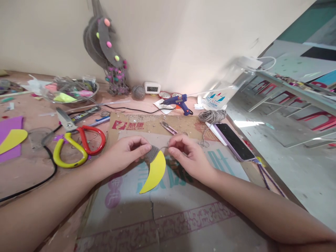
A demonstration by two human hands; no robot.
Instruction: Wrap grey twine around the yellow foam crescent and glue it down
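My left hand (135, 149) pinches the upper end of a yellow crescent (155, 172), whose top is wrapped in grey yarn (152, 153). The crescent's bare pointed tip hangs down toward me over the printed cardboard. A short length of yarn runs from the wrapped part to my right hand (187, 154), which grips it between thumb and fingers. Behind my right hand, a loose strand trails near a grey yarn bundle (212, 116). Small thread snips (168, 128) lie on the cardboard just beyond my hands.
Large scissors (78, 138) with red and yellow handles lie left, beside a black cord. A blue glue gun (178, 102), a small clock (152, 88) and a yarn ball (138, 92) sit at the back. A phone (235, 141) lies right, near the table edge. A basin (96, 91) holds craft scraps.
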